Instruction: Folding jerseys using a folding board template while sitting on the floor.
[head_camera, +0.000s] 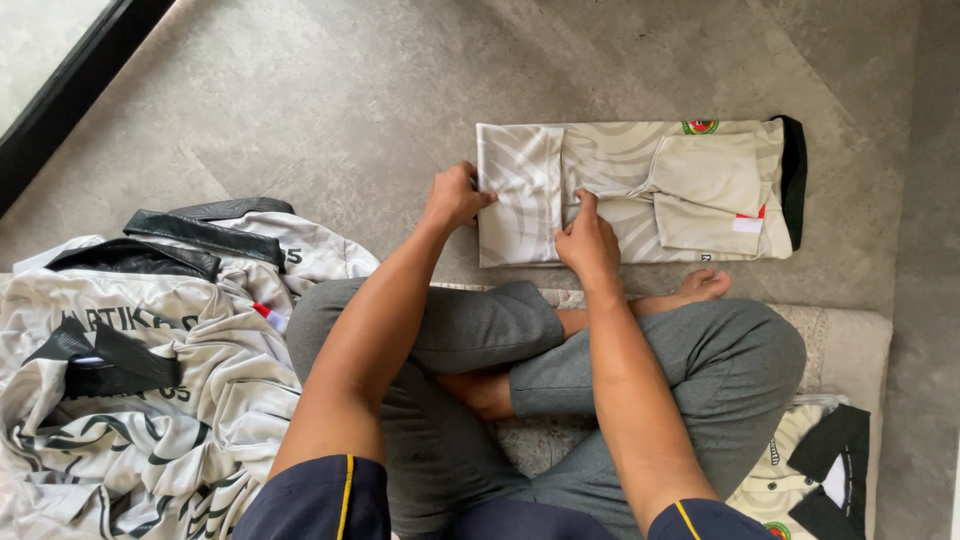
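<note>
A cream patterned jersey (640, 160) with a black collar lies partly folded into a long rectangle on the grey floor in front of me. My left hand (455, 195) pinches its left edge, where one end is turned over. My right hand (588, 240) presses down on the fold line near the jersey's middle, fingers closed on the fabric. I sit cross-legged in grey trousers, with a bare foot (703, 285) just below the jersey.
A heap of similar cream and black jerseys (140, 360) lies at my left. Another folded jersey (810, 470) sits by my right knee on a pale mat (850, 345). A dark window frame (70, 90) runs across the top left.
</note>
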